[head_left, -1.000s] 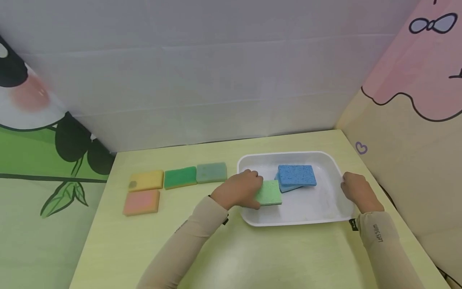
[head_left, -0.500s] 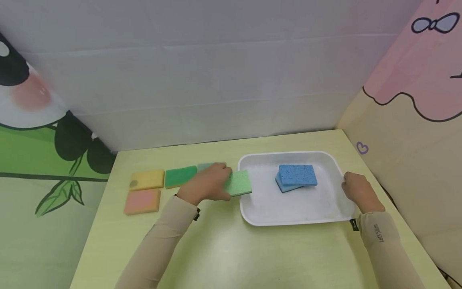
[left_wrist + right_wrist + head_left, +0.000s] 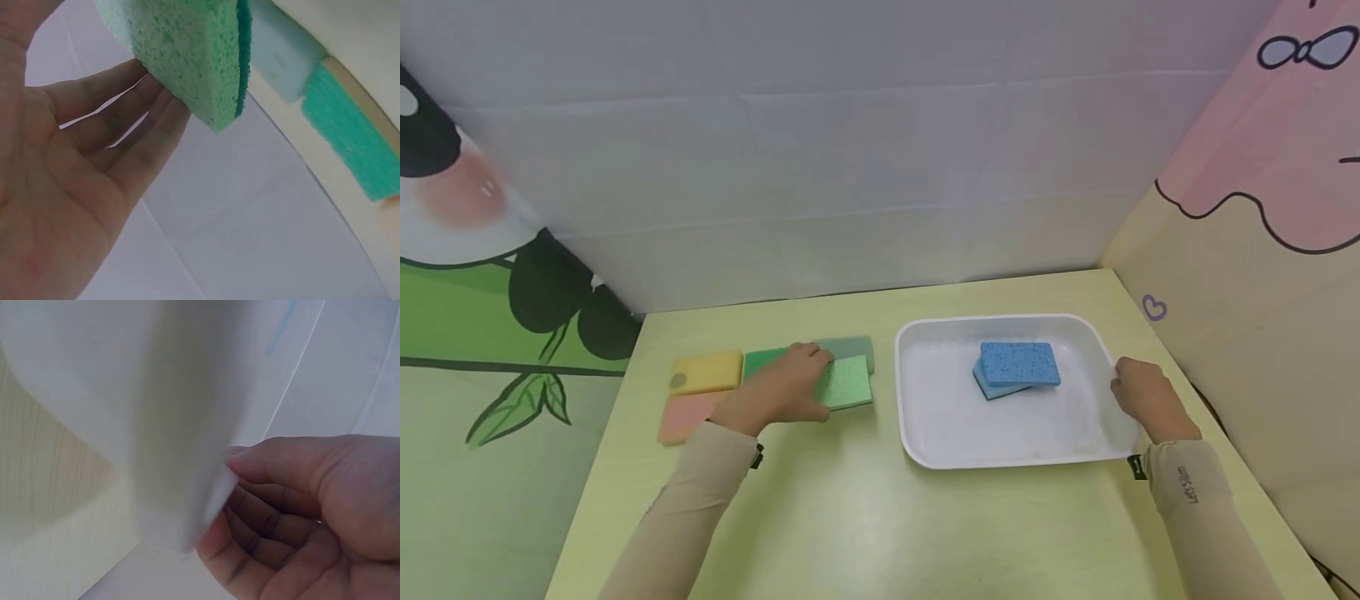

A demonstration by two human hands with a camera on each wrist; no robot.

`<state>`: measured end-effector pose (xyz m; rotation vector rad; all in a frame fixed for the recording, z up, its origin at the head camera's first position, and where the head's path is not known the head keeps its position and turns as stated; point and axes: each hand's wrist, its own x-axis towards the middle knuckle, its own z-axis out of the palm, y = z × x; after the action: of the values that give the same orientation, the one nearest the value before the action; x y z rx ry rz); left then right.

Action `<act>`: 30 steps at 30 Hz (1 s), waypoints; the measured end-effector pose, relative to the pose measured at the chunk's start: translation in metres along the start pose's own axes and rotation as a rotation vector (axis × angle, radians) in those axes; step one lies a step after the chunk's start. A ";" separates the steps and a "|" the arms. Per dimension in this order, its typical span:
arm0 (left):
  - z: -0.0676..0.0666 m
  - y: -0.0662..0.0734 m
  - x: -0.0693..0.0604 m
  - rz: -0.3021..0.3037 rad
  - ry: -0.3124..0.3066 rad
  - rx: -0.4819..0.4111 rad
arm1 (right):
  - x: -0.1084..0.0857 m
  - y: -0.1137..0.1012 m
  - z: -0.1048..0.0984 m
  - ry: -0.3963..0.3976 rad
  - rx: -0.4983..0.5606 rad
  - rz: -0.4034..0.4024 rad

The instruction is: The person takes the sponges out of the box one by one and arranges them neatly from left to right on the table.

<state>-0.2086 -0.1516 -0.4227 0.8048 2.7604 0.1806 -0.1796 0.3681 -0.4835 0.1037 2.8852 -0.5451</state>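
The person's left hand (image 3: 782,387) has a grip partly spread, about as wide as a sponge needs: the fingers lie long along one side of a pale green sponge (image 3: 848,382), pinching it by its left end. That sponge is well clear of the tray, out over the left part of the counter (image 3: 925,533), in front of the row of other sponges. From close by the wrist I see its porous light face and a darker green layer on the back. Whether its underside touches the counter, I cannot tell.

The right hand (image 3: 1150,398) keeps a tight grip on the right rim of a white tray (image 3: 940,433), thumb on the edge and fingers curled beneath.

Inside the tray a speckled blue sponge (image 3: 1019,364) lies askew on a lighter blue sponge (image 3: 991,388).

Around the left hand, a yellow sponge (image 3: 703,372) sits at the far left, with a pink sponge (image 3: 685,415) just in front of it. A dark green sponge (image 3: 758,360) and a grey-green sponge (image 3: 855,347) stretch to the right. The hand partly hides the pink and dark green ones; the held sponge covers some of the grey-green one.
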 end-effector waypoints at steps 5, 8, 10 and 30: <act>0.004 -0.013 -0.012 -0.013 0.017 0.009 | -0.001 0.000 -0.001 -0.012 0.007 0.017; 0.006 -0.023 -0.019 -0.043 0.003 -0.004 | -0.001 0.000 -0.002 -0.017 0.005 0.022; 0.009 -0.031 -0.022 -0.054 -0.001 0.000 | -0.001 -0.001 -0.003 -0.015 -0.002 0.018; 0.050 -0.083 -0.038 -0.080 0.049 -0.009 | -0.001 -0.002 0.000 -0.011 0.012 0.015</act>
<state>-0.2061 -0.2400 -0.4781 0.6953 2.8296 0.1996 -0.1786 0.3662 -0.4824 0.1241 2.8686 -0.5585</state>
